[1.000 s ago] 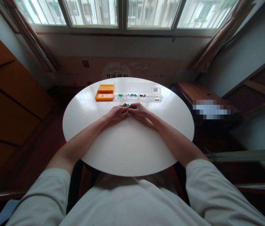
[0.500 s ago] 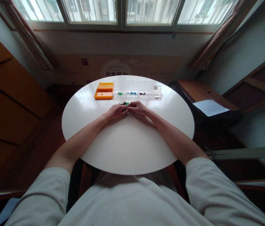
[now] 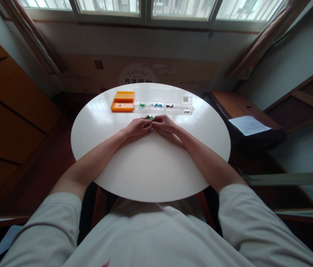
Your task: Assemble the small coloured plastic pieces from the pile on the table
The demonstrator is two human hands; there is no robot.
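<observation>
My left hand (image 3: 139,127) and my right hand (image 3: 164,123) meet over the white table, their fingertips nearly touching. Both have their fingers drawn together in a pinch. Whatever lies between the fingertips is too small to make out. Just beyond them, partly covered by the fingers, is a little pile of tiny green and dark pieces (image 3: 147,117). Behind the pile stands a clear compartment box (image 3: 160,110) with its lids up. In it lie green pieces (image 3: 142,105), blue pieces (image 3: 158,105) and dark brown pieces (image 3: 170,106), each in a separate compartment.
An orange open case (image 3: 122,109) with a few small orange bits adjoins the clear box on the left. The round white table (image 3: 150,167) has its near edge close to my body. To the right, a paper sheet (image 3: 249,125) lies on a wooden desk (image 3: 225,102).
The camera has tilted slightly, so the table and box sit a little higher in view. My hands stay pinched together by the pile, with little visible change.
</observation>
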